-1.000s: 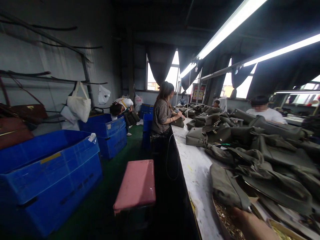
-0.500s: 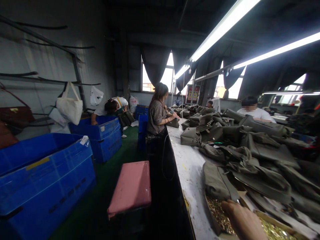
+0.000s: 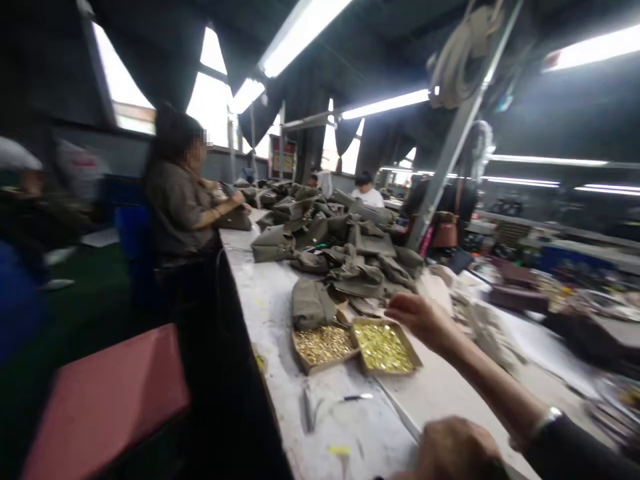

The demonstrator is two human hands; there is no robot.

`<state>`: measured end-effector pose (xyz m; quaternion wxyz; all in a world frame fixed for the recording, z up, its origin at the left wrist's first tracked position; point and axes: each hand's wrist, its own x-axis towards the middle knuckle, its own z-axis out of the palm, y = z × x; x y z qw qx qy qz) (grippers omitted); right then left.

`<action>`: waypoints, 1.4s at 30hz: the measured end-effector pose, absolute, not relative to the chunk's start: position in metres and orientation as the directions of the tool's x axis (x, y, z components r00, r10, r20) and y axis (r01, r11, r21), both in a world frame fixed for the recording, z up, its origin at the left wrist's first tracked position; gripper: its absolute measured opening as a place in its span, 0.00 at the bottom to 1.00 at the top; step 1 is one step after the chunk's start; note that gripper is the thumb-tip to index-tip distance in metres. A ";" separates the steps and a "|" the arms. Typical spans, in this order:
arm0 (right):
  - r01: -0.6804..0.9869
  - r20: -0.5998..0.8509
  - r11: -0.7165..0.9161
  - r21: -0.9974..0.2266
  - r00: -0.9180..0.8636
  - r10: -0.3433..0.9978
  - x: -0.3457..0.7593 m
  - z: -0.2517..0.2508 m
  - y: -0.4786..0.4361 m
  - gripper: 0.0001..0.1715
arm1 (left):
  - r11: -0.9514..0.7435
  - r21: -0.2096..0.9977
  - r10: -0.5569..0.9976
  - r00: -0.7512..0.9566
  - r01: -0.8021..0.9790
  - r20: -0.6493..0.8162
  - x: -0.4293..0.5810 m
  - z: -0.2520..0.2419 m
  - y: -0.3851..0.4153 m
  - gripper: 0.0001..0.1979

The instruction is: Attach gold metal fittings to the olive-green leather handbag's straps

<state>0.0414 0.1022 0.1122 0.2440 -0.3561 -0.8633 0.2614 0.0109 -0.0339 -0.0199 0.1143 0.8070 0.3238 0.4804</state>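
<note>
Item, my right hand (image 3: 423, 320): fingers loosely curled, empty as far as I see, above the yellow-parts tray (image 3: 385, 347) on the table (image 3: 280, 320). Left hand (image 3: 450, 450) (cropped, blurred): grip unreadable.

Desk (image 3: 280, 313): olive bags (image 3: 340, 247) piled mid-desk, pen (image 3: 357, 397) near its front edge. Pink stool (image 3: 105, 400) left of desk, a person (image 3: 183, 200) standing beyond it at desk's edge.

The left hand (image 3: 453, 450) is cut off by the bottom edge, its fingers hidden. Motion blur smears the right end of the bench (image 3: 545, 347), the pink stool (image 3: 100, 407) and a person (image 3: 180, 193) at left.
</note>
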 end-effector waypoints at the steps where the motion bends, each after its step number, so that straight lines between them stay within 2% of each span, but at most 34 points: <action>1: 0.441 0.217 0.515 -0.735 -0.567 0.794 0.063 0.112 0.106 0.15 | -0.789 0.497 0.601 0.289 0.361 0.745 0.023 -0.024 -0.031 0.08; 2: 0.390 0.186 0.412 -0.824 -0.501 0.845 0.086 0.110 0.107 0.18 | -0.811 0.496 0.574 0.262 0.311 0.776 0.034 -0.026 -0.030 0.07; 4: 0.366 0.130 0.275 -0.889 -0.373 0.919 0.128 0.103 0.103 0.23 | -0.867 0.409 0.437 0.039 0.284 0.899 0.045 -0.028 -0.030 0.08; 5: 0.370 0.105 0.223 -0.902 -0.314 0.944 0.147 0.099 0.097 0.25 | -0.901 0.342 0.369 0.059 0.269 0.927 0.046 -0.028 -0.030 0.09; 9: 0.345 0.025 0.079 -0.935 -0.158 0.987 0.201 0.078 0.058 0.29 | -0.925 0.264 0.309 0.133 0.274 0.942 0.037 -0.022 -0.031 0.13; 14: 0.134 -0.090 -0.064 -0.989 -0.198 0.976 0.228 0.062 0.006 0.29 | -0.894 0.302 0.353 0.106 0.332 0.929 0.034 -0.020 -0.036 0.17; 18: 0.016 -0.148 -0.151 -0.988 -0.316 0.937 0.234 0.062 -0.018 0.27 | -0.921 0.241 0.294 0.139 0.304 0.946 0.041 -0.021 -0.040 0.17; 21: 0.031 -0.138 -0.136 -0.990 -0.373 0.917 0.236 0.062 -0.029 0.25 | -0.924 0.175 0.250 0.192 0.339 0.949 0.045 -0.022 -0.042 0.13; 25: 0.076 -0.060 -0.032 -0.997 -0.400 0.915 0.242 0.060 -0.035 0.21 | -0.910 0.116 0.221 0.230 0.398 0.948 0.049 -0.023 -0.045 0.07; 29: 0.189 0.029 0.130 -0.973 -0.462 0.886 0.250 0.060 -0.039 0.15 | -0.905 0.080 0.201 0.253 0.418 0.946 0.051 -0.019 -0.046 0.05; 33: 0.324 0.111 0.307 -0.895 -0.505 0.856 0.253 0.066 -0.042 0.09 | -0.909 0.062 0.180 0.255 0.411 0.950 0.052 -0.017 -0.045 0.04; 37: 0.391 0.096 0.335 -0.857 -0.519 0.850 0.252 0.073 -0.043 0.06 | -0.909 0.066 0.184 0.255 0.410 0.949 0.052 -0.019 -0.045 0.05; 42: 0.393 0.091 0.343 -0.853 -0.536 0.840 0.251 0.072 -0.040 0.05 | -0.916 0.043 0.158 0.260 0.399 0.953 0.053 -0.019 -0.046 0.05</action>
